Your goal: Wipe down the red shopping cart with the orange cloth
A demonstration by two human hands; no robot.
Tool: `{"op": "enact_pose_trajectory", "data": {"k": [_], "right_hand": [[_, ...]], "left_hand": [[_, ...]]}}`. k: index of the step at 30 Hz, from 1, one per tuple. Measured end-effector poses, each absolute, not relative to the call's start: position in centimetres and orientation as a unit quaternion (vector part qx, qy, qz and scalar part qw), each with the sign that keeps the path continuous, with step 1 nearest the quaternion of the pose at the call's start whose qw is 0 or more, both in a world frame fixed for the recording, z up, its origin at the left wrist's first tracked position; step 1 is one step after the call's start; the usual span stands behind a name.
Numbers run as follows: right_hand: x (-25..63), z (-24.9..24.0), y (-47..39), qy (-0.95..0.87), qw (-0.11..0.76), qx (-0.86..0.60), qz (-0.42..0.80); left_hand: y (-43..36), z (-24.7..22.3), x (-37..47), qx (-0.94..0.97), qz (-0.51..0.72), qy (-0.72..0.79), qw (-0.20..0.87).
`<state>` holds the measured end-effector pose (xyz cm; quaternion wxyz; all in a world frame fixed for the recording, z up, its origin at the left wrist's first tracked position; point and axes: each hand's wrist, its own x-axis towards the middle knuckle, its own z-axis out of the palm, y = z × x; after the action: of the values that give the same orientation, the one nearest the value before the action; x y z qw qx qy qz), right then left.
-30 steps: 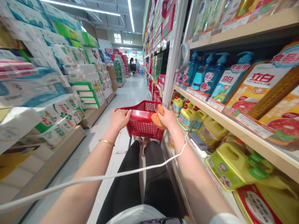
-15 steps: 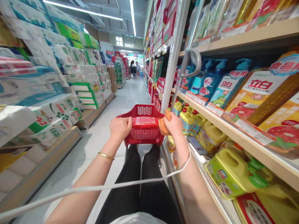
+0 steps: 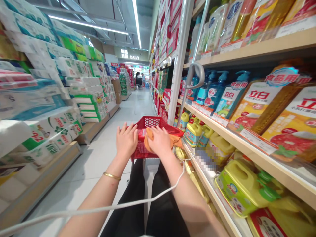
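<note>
Left hand (image 3: 126,141) flat on the near rim of the red basket (image 3: 150,123), fingers spread, gripping nothing. Right hand (image 3: 160,142) presses an orange cloth (image 3: 148,135) onto the basket's near edge, fingers loosely curled over it (tight or not, can't tell). Basket sits in the aisle ahead of the legs, just beside the shelf (image 3: 222,126) on the right. Yellow jugs (image 3: 195,131) below it, blue pump bottles (image 3: 217,90) above.

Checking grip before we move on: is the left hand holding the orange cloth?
No, the right hand presses the orange cloth; the left hand rests open on the red basket.
</note>
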<state>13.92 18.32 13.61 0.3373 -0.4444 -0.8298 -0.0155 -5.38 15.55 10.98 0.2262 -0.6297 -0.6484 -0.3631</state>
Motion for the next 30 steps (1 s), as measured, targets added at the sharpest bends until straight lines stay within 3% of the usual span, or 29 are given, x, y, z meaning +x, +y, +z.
{"op": "enact_pose_trajectory", "data": {"k": [7, 14, 22, 30], "right_hand": [[18.8, 13.3, 19.2, -0.669, 0.377, -0.639, -0.044], [11.9, 13.0, 16.7, -0.793, 0.394, -0.464, -0.016], [18.7, 13.2, 18.7, -0.645, 0.402, -0.65, 0.006], [11.4, 13.1, 16.0, -0.819, 0.412, -0.396, 0.046]], "left_hand": [[15.4, 11.1, -5.3, -0.626, -0.35, -0.661, 0.218], [15.3, 11.1, -5.2, -0.631, -0.354, -0.657, 0.213], [15.0, 11.1, -5.4, -0.638, -0.365, -0.645, 0.208], [15.2, 11.4, -6.4, -0.651, -0.38, -0.634, 0.172]]}}
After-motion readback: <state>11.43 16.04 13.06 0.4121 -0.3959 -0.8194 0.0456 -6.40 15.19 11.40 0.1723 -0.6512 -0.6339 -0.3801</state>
